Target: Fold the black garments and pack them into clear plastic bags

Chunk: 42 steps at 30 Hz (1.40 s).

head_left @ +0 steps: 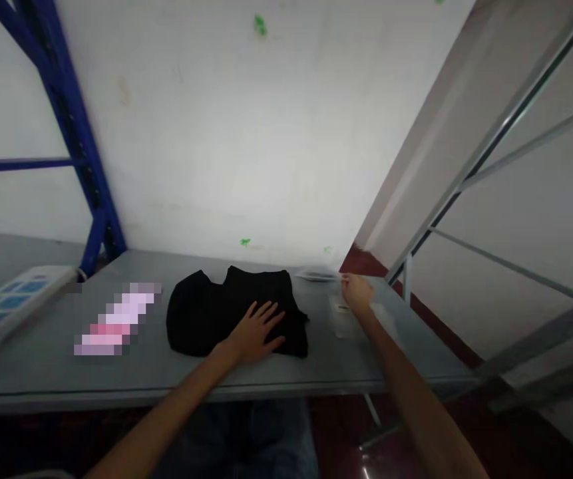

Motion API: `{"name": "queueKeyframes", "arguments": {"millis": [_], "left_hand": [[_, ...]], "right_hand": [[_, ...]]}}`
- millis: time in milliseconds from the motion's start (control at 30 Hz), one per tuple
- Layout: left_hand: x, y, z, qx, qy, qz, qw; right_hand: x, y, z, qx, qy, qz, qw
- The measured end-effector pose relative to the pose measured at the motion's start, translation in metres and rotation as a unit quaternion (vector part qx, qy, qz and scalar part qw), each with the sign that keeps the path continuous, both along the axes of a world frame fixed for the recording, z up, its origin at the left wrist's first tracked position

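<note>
A black piece of folded cloth [201, 316], seemingly a garment, lies on the grey table. My left hand [253, 334] rests flat on its right part with the fingers spread. Farther right, my right hand [357, 293] is closed, fingers curled in. What it grips, if anything, is too small and blurred to make out. Beneath and beside that hand lies clear plastic [341, 326], which looks like a thin bag. A flat, whitish packet [317, 273] sits just left of the hand, near the wall.
At the left stands a white box-like item [16, 299] with blue panels. A pixelated pink and white object [116, 322] lies between it and the cloth. A blue rack post [79, 133] rises at the back left, and a metal frame [466, 179] slants along the right.
</note>
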State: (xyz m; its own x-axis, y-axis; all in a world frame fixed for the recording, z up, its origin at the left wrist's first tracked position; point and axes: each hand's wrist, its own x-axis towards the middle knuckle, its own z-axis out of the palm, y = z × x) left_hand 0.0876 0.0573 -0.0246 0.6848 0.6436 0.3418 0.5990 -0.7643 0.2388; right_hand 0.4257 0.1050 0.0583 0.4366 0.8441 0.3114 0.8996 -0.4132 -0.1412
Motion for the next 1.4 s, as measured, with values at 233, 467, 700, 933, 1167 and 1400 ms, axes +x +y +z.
{"name": "queueKeyframes", "arguments": {"millis": [233, 467, 700, 933, 1167, 1400], "left_hand": [[0.002, -0.002, 0.024, 0.031, -0.171, 0.039, 0.984], [-0.003, -0.007, 0.035, 0.098, -0.221, 0.022, 0.970], [-0.006, -0.017, 0.041, 0.158, -0.232, -0.009, 0.960], [-0.007, -0.017, 0.048, 0.197, -0.167, -0.017, 0.966], [-0.013, -0.009, 0.050, 0.240, -0.111, 0.021, 0.964], [-0.049, 0.010, 0.057, 0.231, -0.132, 0.103, 0.958]], "right_hand": [[-0.094, -0.049, -0.003, 0.231, -0.011, 0.197, 0.953], [-0.163, -0.090, -0.036, 0.287, 0.016, 0.317, 0.904], [-0.159, -0.112, -0.039, 0.259, 0.013, 0.353, 0.899], [-0.155, -0.121, -0.023, 0.255, -0.008, 0.373, 0.892], [-0.153, -0.129, -0.010, 0.311, -0.014, 0.353, 0.882], [-0.153, -0.154, 0.013, 0.383, -0.027, 0.347, 0.856]]}}
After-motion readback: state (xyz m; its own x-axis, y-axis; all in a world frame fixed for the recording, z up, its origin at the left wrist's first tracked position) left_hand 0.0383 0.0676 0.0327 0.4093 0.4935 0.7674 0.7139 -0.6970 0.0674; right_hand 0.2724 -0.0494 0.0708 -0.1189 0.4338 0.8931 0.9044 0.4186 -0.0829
